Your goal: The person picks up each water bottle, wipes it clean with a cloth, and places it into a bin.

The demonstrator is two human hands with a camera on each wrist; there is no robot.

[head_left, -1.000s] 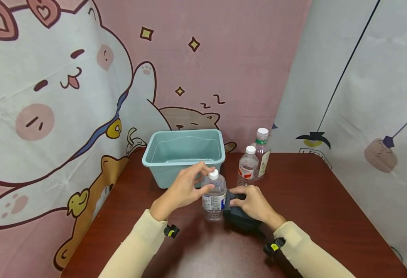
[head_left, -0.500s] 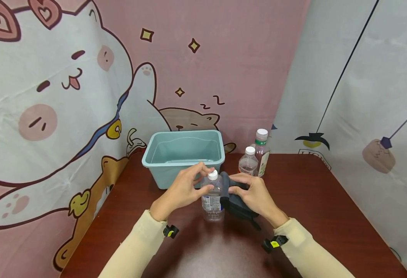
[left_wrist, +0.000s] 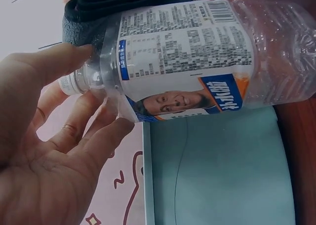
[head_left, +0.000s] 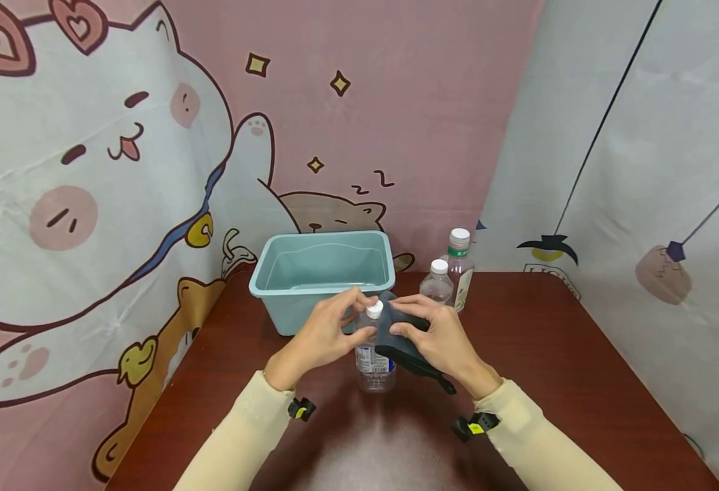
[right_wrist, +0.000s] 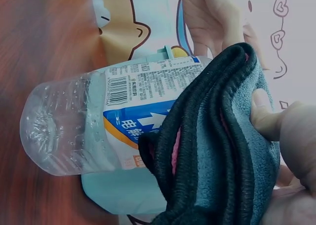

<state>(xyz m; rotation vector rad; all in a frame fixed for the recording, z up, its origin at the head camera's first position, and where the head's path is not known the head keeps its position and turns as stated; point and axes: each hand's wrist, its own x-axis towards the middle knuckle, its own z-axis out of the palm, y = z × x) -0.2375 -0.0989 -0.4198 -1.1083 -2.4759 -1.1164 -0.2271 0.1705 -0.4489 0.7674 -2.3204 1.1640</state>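
Note:
A clear plastic bottle (head_left: 374, 361) with a white cap and a printed label stands upright on the table. My left hand (head_left: 327, 327) holds it around the cap and shoulder, thumb on the near side. In my right hand (head_left: 444, 337) is a folded grey cloth (head_left: 390, 337) with black edging, pinched between thumb and fingers. The cloth lies against the bottle's upper right side, just below the cap, and covers part of it. The right wrist view shows the layered folds of the cloth (right_wrist: 212, 146) in front of the bottle's label (right_wrist: 143, 101).
Behind the bottle is a light teal plastic bin (head_left: 322, 292). Two more capped bottles, a shorter one (head_left: 436, 290) and a taller one (head_left: 460, 269), stand at the back right. All are on a dark reddish-brown table (head_left: 543, 354); a cartoon-printed curtain (head_left: 445, 136) hangs behind.
My right hand has slid the cloth upward along the bottle's right side, from the label to near the cap. The left hand and the bottle have stayed in place.

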